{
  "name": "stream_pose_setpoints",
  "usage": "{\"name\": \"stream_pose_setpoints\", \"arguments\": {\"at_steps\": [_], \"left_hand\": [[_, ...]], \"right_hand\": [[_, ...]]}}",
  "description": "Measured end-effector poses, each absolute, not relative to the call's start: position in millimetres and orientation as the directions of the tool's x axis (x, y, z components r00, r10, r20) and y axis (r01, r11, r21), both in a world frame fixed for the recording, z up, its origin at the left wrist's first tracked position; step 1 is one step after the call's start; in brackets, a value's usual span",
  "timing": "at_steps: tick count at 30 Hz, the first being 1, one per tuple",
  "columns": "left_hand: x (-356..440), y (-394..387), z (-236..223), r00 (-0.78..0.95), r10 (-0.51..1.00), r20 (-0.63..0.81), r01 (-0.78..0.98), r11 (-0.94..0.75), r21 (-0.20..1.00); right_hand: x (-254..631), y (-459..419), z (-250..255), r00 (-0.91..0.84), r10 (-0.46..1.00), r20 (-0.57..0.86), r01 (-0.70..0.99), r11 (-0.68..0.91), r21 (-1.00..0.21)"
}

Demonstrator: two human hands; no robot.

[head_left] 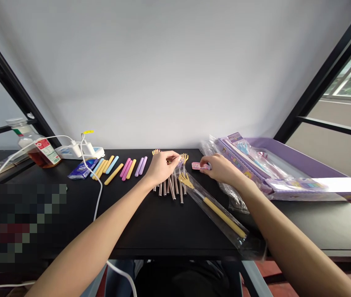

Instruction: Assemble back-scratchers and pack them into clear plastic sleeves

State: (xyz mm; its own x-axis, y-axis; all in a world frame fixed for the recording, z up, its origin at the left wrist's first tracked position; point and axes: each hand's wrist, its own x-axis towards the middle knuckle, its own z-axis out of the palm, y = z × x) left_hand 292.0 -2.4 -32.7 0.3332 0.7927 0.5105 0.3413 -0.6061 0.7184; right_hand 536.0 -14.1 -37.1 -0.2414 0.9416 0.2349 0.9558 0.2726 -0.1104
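Looking down from the head camera, the left hand (162, 167) rests over the top ends of a bunch of metal rods (172, 187) that lie side by side on the black table (150, 222), its fingers curled and pinching at the small yellow hand-shaped heads (184, 158) of those rods. The right hand (221, 168) lies just to the right, fingers closed on a small pink piece (200, 166) that it presses near the tabletop. Between the two forearms a packaged back scratcher (217, 210) with a yellow handle lies slantwise in a clear sleeve, its claw end touching the rods. To the left of the rods a row of coloured handle sleeves (120, 166) in yellow, blue, pink and purple lies on the table, well apart from the hands. Further left stand a blue packet (82, 169), a white power strip (79, 152) with a cable, and a bottle (35, 144). At the right edge sits a purple box (299, 173) of wrapped goods.
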Motion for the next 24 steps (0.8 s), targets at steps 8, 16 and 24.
{"name": "stream_pose_setpoints", "arguments": {"at_steps": [8,16,24], "left_hand": [[292.1,-9.6,-27.2,0.345,0.864,0.365,0.316,-0.474,0.822],[293.4,-6.4,-32.2,0.39,0.815,0.428,0.288,-0.55,0.784],[294.7,-4.1,-33.0,0.397,0.8,0.45,0.296,-0.576,0.762]], "right_hand": [[536.5,-13.8,-34.0,-0.251,0.937,0.242,0.92,0.308,-0.242],[536.6,-13.5,-28.2,-0.263,0.928,0.265,0.907,0.332,-0.261],[537.2,-14.5,-27.2,-0.271,0.93,0.248,0.908,0.332,-0.255]]}}
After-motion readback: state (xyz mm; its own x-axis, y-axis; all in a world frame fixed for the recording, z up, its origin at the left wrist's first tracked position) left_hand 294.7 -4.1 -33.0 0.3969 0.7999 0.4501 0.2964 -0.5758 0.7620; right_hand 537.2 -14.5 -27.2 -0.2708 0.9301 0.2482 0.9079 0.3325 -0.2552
